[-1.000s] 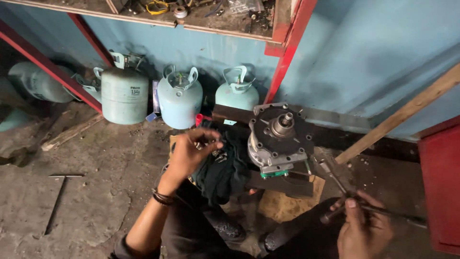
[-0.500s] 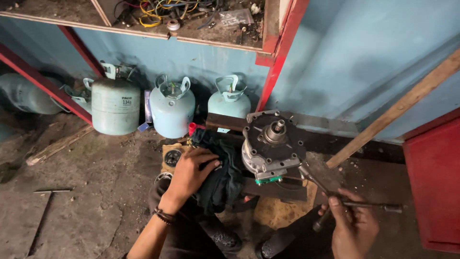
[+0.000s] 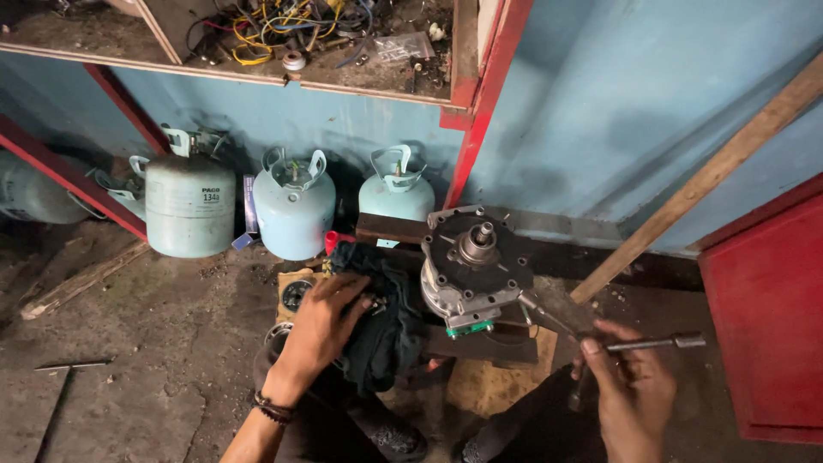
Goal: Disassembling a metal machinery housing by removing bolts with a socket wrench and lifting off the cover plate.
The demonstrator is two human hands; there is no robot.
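Observation:
A grey metal compressor [image 3: 474, 266] stands upright on a wooden block, shaft up, in the middle of the head view. My left hand [image 3: 324, 324] rests flat on a dark cloth [image 3: 386, 321] heaped just left of the compressor, fingers spread, with small metal parts under the fingertips. My right hand [image 3: 630, 396] at the lower right grips a T-handle socket wrench [image 3: 653, 344], whose crossbar points right and whose shaft runs toward the compressor's lower right side.
Three pale blue gas cylinders [image 3: 294, 206] stand along the blue wall. A cluttered shelf [image 3: 283, 43] with coloured wires hangs above. A wooden stick [image 3: 711, 176] leans at right beside a red cabinet [image 3: 767, 317]. A metal rod [image 3: 64, 394] lies on the concrete floor at left.
My left hand came down from mid-air onto the dark cloth. My right hand shifted the wrench closer to the compressor. The view moved nearer and slightly up.

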